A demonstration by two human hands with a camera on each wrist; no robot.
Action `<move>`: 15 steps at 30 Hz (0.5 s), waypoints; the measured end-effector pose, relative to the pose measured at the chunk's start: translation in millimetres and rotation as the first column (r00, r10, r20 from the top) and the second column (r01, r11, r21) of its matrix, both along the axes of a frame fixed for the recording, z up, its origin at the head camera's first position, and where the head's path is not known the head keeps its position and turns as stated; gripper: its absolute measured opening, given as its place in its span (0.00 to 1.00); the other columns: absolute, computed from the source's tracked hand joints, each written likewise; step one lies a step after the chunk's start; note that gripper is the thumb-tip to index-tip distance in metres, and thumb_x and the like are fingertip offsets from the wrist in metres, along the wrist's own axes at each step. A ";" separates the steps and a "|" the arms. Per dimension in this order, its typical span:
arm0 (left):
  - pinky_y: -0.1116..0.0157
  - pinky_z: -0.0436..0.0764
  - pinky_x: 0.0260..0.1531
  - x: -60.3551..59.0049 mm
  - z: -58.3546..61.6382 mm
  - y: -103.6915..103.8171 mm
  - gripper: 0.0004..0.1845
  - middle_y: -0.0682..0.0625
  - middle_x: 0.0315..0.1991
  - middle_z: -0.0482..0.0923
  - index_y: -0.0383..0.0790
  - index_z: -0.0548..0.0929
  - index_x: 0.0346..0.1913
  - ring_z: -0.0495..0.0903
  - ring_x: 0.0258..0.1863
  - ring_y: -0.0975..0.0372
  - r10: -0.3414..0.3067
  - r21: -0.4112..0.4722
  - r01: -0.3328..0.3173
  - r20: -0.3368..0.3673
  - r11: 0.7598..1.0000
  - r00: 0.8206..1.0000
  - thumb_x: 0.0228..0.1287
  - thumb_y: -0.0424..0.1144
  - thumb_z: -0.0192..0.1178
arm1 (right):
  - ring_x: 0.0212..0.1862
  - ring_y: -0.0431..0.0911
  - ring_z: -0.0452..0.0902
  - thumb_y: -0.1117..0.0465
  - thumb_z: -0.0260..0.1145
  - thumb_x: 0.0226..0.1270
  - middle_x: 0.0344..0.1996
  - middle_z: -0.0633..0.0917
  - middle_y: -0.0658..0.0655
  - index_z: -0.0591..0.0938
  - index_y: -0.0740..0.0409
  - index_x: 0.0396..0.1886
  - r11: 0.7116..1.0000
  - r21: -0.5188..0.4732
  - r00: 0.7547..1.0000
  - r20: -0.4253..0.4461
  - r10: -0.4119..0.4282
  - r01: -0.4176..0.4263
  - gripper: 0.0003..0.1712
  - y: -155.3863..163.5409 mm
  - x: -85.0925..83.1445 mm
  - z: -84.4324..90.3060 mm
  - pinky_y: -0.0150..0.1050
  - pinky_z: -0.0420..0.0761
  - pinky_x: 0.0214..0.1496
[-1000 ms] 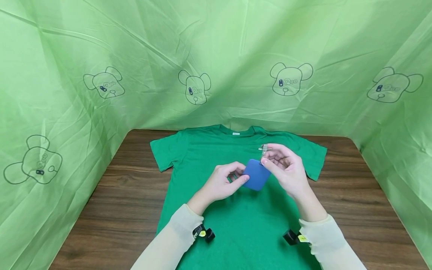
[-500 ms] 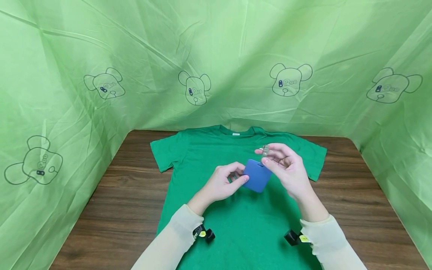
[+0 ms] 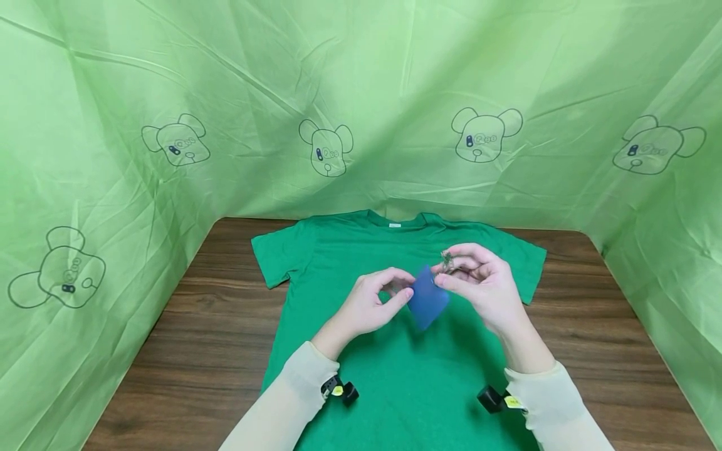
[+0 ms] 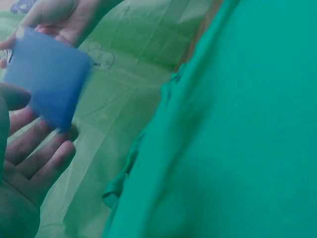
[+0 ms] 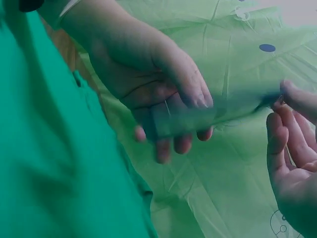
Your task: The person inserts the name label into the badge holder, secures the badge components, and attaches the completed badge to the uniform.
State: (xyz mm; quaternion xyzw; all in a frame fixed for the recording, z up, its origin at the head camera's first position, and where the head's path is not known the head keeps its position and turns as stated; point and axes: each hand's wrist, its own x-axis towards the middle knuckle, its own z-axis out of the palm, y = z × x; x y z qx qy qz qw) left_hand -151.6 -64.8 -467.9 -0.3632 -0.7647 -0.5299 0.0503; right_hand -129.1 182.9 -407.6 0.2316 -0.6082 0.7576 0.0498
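Blue badge (image 3: pixel 427 302) (motion-blurred), metal clip (image 3: pixel 447 260)

Left hand (image 3: pixel 369 305): raised at mid-table, palm turned toward the right hand; thumb and fingertips (image 3: pixel 405 294) pinch the left edge of what the two hands share.
Left fingers (image 4: pixel 37 148): lightly curled in the left wrist view, palm up.
Right hand (image 3: pixel 482 288): raised just beside the left, fingers curled inward, thumb and forefinger pinched at the top.
Forearms: both in pale cream sleeves (image 3: pixel 555 407), coming in from the near edge and converging.
Wrists: a small dark device on each.
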 end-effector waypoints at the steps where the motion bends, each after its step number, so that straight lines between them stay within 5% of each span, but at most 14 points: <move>1: 0.65 0.87 0.48 -0.2 0.5 -0.2 0.10 0.50 0.52 0.90 0.39 0.87 0.58 0.87 0.46 0.66 0.011 0.003 -0.011 -0.026 1.000 1.000 0.81 0.37 0.64 | 0.45 0.48 0.92 0.84 0.72 0.65 0.41 0.94 0.57 0.83 0.75 0.55 1.000 0.013 1.000 -0.001 -0.005 0.005 0.19 0.1 0.6 0.4 0.37 0.90 0.49; 8: 0.63 0.85 0.49 8.2 16.5 2.3 0.09 0.52 0.52 0.88 0.42 0.87 0.57 0.83 0.48 0.63 0.061 0.077 -0.052 -0.116 0.996 0.991 0.81 0.36 0.64 | 0.35 0.44 0.85 0.76 0.78 0.66 0.37 0.93 0.54 0.90 0.67 0.45 0.953 0.266 0.985 -0.123 -0.117 0.147 0.10 -4.7 4.7 0.5 0.31 0.84 0.37; 15: 0.62 0.86 0.45 19.7 35.5 6.5 0.08 0.50 0.48 0.87 0.41 0.87 0.54 0.83 0.45 0.62 0.074 0.191 -0.034 -0.205 0.981 0.976 0.77 0.33 0.66 | 0.35 0.44 0.84 0.74 0.76 0.69 0.38 0.92 0.56 0.91 0.64 0.39 0.952 0.288 0.980 -0.194 -0.050 0.105 0.04 -11.4 8.0 -3.5 0.31 0.79 0.33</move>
